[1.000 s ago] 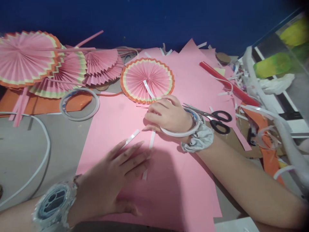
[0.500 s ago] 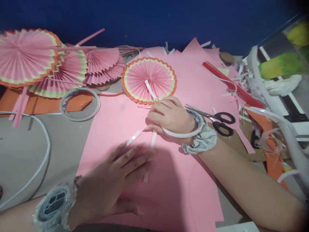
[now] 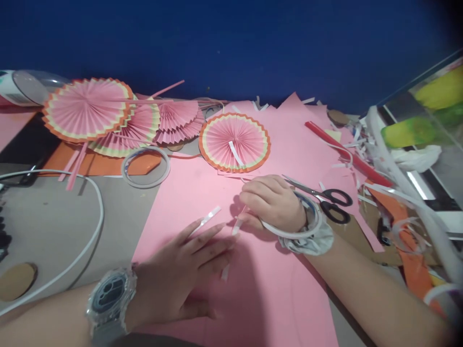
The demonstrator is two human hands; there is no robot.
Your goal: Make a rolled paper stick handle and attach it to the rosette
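Note:
My left hand lies flat with fingers spread on a large pink paper sheet. Its fingertips rest over a strip of white tape, whose lower end shows below them. Another short white strip lies by the index finger. Just above, my right hand is closed, thumb and fingers pinched at the upper end of the tape strip; the fingertips are partly hidden. A roll of tape hangs round my right wrist like a bracelet, against a grey scrunchie.
A round pleated paper fan lies beyond my hands, with more fans at the left. Scissors lie right of my right hand. A tape roll, a white cable and a red strip are around, with paper scraps.
The view has shifted, so things on the table appear lower and mostly farther right. My right hand has lifted and turned the upper end of the strip. My left hand stays flat.

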